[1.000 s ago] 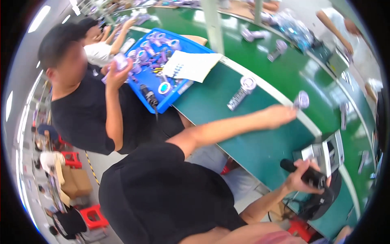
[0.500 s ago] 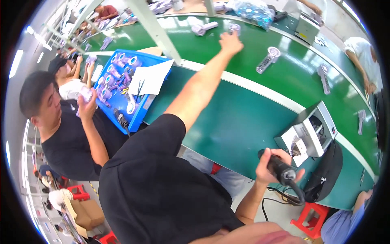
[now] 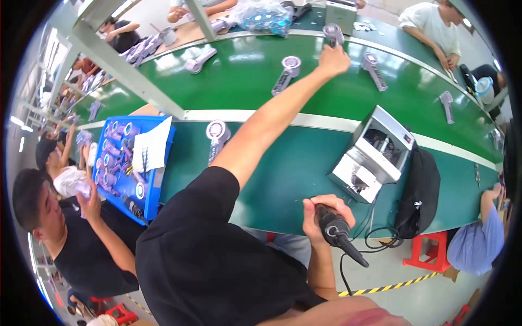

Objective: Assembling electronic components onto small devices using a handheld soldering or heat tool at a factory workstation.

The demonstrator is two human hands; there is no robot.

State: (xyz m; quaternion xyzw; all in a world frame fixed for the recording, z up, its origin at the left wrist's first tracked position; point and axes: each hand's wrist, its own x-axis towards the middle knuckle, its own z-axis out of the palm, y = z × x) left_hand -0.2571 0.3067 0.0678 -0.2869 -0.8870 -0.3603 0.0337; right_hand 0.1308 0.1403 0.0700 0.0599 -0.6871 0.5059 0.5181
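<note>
- The person's left hand (image 3: pixel 334 62) reaches to the upper centre of the frame, its fingers narrowed around the lower part of a lilac fan (image 3: pixel 333 32), whose round head shows just above the fist.
- That fan is over the far side of the glossy green belt (image 3: pixel 163 81), near its pale edge.
- The right hand (image 3: pixel 315 225), lower right of centre, is wrapped around a black screwdriver (image 3: pixel 333 224); a thick black cord (image 3: pixel 356 254) leaves its near end.
- Four more lilac fans (image 3: pixel 291 66) lie spaced apart along the belt, from the upper left to the right of the frame.
- Another fan (image 3: pixel 216 132) lies on the dark green counter (image 3: pixel 293 174), left of centre, close beside the outstretched forearm.
- Right of centre, an open-fronted metal box (image 3: pixel 352 176) sits tilted in view, a black bag (image 3: pixel 417 193) just beside it.
- At left, a blue tray (image 3: pixel 156 193) holds many lilac parts, with a white sheet (image 3: pixel 152 145) over its right side.
- Beside the tray, a co-worker's hand (image 3: pixel 92 205) holds up a lilac piece (image 3: pixel 83 188).
</note>
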